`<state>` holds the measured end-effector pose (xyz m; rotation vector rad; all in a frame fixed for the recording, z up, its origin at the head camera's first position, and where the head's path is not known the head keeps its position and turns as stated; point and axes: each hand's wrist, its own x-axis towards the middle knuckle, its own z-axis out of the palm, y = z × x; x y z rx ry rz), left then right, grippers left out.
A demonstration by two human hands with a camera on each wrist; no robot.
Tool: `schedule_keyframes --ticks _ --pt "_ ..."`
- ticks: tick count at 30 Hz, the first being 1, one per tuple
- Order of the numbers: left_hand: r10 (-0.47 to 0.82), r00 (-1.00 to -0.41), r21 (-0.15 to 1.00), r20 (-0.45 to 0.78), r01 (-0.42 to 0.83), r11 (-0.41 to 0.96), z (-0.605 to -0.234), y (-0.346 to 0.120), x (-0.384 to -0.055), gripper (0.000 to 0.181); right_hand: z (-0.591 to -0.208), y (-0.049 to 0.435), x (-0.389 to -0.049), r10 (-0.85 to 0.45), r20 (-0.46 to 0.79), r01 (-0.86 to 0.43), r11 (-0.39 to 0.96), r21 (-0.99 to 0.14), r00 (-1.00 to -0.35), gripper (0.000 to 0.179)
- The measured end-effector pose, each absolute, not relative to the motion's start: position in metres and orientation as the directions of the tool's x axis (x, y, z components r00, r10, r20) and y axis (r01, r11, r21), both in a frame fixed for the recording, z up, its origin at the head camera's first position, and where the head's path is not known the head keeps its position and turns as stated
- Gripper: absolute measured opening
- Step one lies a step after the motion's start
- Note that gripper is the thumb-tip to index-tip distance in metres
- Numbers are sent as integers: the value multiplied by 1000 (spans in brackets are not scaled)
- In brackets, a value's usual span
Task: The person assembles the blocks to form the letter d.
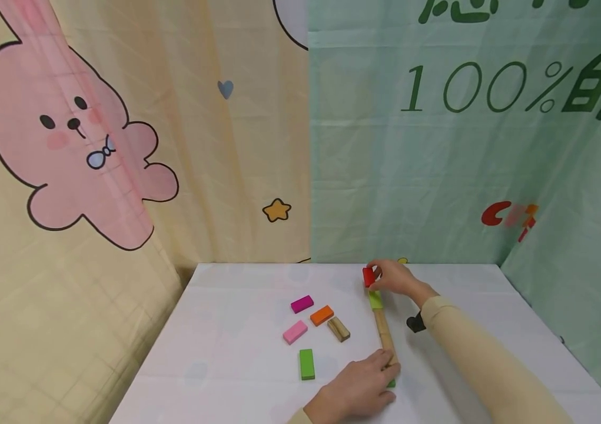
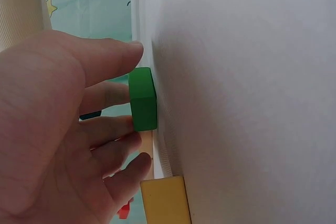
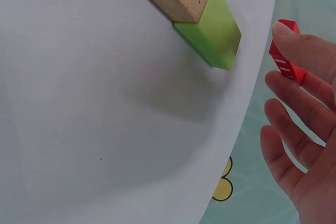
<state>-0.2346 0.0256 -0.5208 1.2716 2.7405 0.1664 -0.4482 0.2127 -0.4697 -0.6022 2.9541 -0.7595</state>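
Note:
My right hand [image 1: 397,277] pinches a red block [image 1: 368,277] between thumb and fingers at the table's far edge. In the right wrist view the red block [image 3: 286,53] shows pale stripes and is apart from a light green block [image 3: 215,30]. That light green block [image 1: 375,300] ends a row of wooden blocks [image 1: 381,327] running towards me. My left hand [image 1: 358,383] rests at the row's near end, partly hiding it. Its extended fingers touch a green block [image 2: 143,99] in the left wrist view, the thumb just beside it. A yellow block [image 2: 166,201] appears below.
Left of the row lie a magenta block [image 1: 302,304], an orange block [image 1: 322,315], a pink block [image 1: 295,332], a wooden block [image 1: 339,329] and another green block [image 1: 307,364]. Printed curtains [image 1: 411,176] stand behind the white table [image 1: 215,353].

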Motion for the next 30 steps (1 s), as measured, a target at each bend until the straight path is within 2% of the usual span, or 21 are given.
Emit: schedule_keyframes --ticks 11,18,30 --pt "774 -629 171 -72 757 630 -524 27 -234 55 -473 216 -456 -377 46 -346 788 -509 -925 61" --pt "777 -625 165 -74 761 628 -523 26 -234 56 -473 216 -457 -339 -10 -276 783 -557 -941 61" --pt "777 -625 152 -76 763 629 -518 25 -235 56 -480 219 -462 -295 -62 -216 811 -544 -953 58"
